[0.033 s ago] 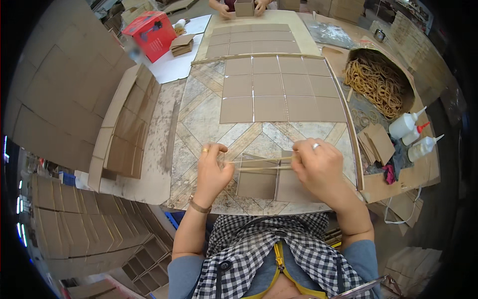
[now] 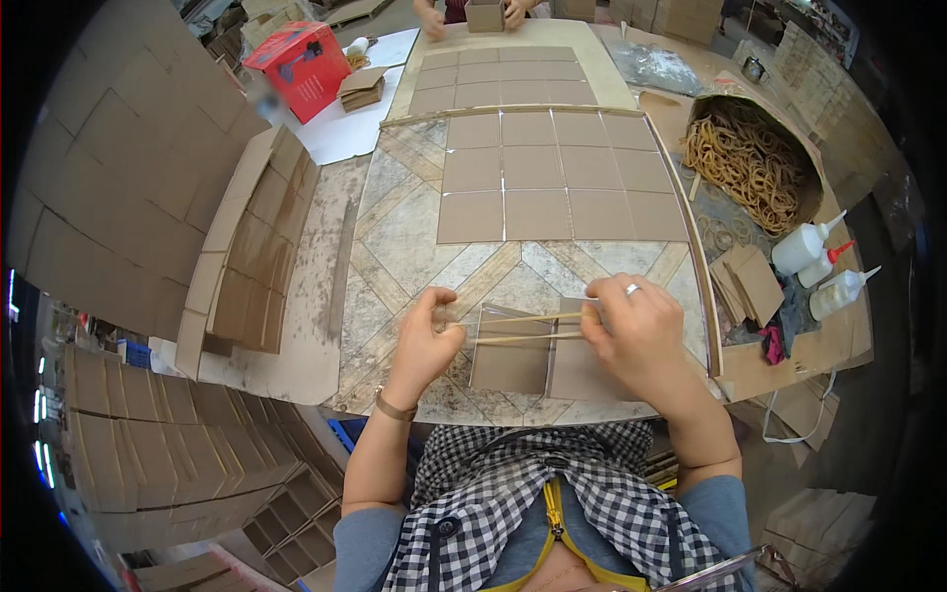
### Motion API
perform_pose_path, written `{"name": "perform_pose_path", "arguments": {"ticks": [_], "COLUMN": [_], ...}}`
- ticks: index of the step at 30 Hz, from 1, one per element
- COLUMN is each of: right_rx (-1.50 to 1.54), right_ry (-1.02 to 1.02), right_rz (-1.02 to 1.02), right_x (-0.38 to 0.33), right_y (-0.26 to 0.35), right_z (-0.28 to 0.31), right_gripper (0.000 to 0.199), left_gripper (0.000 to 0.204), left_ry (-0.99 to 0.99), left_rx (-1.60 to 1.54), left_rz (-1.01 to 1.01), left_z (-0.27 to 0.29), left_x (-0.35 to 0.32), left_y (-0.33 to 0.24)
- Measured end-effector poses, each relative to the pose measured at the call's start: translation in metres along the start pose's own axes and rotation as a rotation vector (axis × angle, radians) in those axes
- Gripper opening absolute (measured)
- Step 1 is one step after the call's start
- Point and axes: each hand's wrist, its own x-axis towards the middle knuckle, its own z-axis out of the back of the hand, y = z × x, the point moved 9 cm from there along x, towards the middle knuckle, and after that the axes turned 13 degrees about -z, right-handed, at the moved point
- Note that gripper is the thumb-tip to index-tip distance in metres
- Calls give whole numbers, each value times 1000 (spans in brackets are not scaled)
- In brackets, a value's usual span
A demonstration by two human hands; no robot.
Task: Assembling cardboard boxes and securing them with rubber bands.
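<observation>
A tan rubber band (image 2: 523, 318) is stretched between my two hands, its two strands running side by side above the table. My left hand (image 2: 426, 338) holds the band's left end with curled fingers. At the other end my right hand (image 2: 636, 326) grips it between thumb and fingers. Just below the band stands a small open cardboard box (image 2: 511, 367), its walls upright and its inside showing. A brown cardboard panel (image 2: 584, 373) adjoins it on the right, partly covered by my right hand and forearm.
Flat cardboard squares (image 2: 533, 168) lie in rows ahead. To the right are a container of rubber bands (image 2: 755, 163), white squeeze bottles (image 2: 797, 249) and loose cardboard pieces (image 2: 752, 281). Stacked cardboard boxes (image 2: 258, 261) stand left. Another person's hands (image 2: 515, 14) hold a box at the far end.
</observation>
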Motion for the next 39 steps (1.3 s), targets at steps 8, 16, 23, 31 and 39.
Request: {"name": "perform_pose_path", "arguments": {"ticks": [8,16,23,31,39], "right_rx": [228,422,678,748,904], "right_ry": [-55,45,348,612,76], "right_rz": [-578,-807,-1034,-1089,-401], "right_x": [-29,-50,-78,-91,-54], "right_y": [-77,-144,-195,-170,-121], "right_z": [27,16,-41,-83,-41], "right_gripper": [27,25,23,34,49], "left_gripper": [73,63,47,48,70], "left_ry": [341,634,727,491,210], "left_rx": [-795,-710,-809,-386,-809], "left_rz": [230,395,521,115,-374], "left_z": [-54,-101,-144,-150,-95], "left_x": [34,69,49,30,52], "left_y": [-78,-65,-23,-10,-48]}}
